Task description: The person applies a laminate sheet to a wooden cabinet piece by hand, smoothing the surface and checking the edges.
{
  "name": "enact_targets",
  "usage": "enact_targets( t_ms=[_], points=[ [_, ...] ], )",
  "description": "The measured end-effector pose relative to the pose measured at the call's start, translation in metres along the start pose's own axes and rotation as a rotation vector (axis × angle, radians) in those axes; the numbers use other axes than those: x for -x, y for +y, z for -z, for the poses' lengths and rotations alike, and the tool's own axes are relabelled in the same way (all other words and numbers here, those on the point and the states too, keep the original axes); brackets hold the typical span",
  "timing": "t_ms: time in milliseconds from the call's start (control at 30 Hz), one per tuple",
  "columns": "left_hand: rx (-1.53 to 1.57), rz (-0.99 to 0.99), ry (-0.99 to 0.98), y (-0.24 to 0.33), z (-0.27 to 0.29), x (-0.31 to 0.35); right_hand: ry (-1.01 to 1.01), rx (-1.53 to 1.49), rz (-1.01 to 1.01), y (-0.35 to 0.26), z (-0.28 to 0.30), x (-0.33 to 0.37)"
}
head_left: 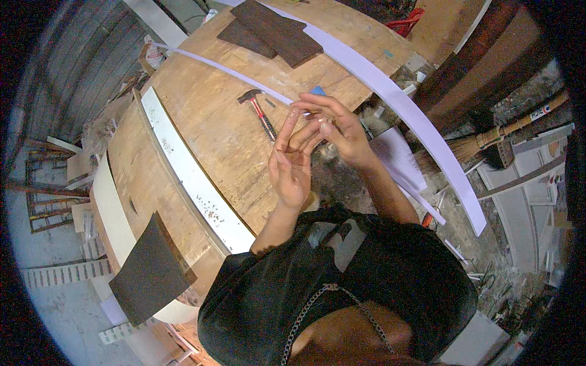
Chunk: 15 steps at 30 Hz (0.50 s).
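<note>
Both of my hands are raised together over the near edge of the wooden worktable. My left hand has its palm turned up and its fingers stretched, with no object visible in it. Against its fingers, my right hand is bent inward, thumb and fingers drawn together; whether something small sits between them is too blurred to tell. Just beyond my left hand lies a claw hammer with a red and black handle. Left of it stretches a white strip with small dark bits scattered on it.
Dark brown sheets lie at the table's far end, another dark sheet at the near left. A long pale lilac strip runs down the right side, its near end past the table. A straw broom is further right.
</note>
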<state>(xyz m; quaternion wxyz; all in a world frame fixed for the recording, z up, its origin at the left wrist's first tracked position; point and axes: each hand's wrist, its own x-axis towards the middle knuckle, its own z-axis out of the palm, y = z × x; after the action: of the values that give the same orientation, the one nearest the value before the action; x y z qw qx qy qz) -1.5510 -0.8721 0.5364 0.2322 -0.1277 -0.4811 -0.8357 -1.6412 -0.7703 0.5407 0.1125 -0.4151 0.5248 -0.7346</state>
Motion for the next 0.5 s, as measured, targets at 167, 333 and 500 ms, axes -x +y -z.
enact_targets(
  t_ms=[167, 333, 500],
  points=[
    [-0.002, 0.004, 0.035, 0.001, -0.002, 0.007, 0.206, -0.198, -0.087, -0.012, -0.01, 0.011],
    [-0.209, -0.059, 0.061, 0.011, -0.012, 0.011, 0.235, -0.185, -0.01, -0.016, -0.018, 0.017],
    [-0.281, -0.1, 0.088, 0.016, -0.016, 0.014, 0.265, 0.001, 0.065, -0.015, -0.026, 0.02]
  ],
)
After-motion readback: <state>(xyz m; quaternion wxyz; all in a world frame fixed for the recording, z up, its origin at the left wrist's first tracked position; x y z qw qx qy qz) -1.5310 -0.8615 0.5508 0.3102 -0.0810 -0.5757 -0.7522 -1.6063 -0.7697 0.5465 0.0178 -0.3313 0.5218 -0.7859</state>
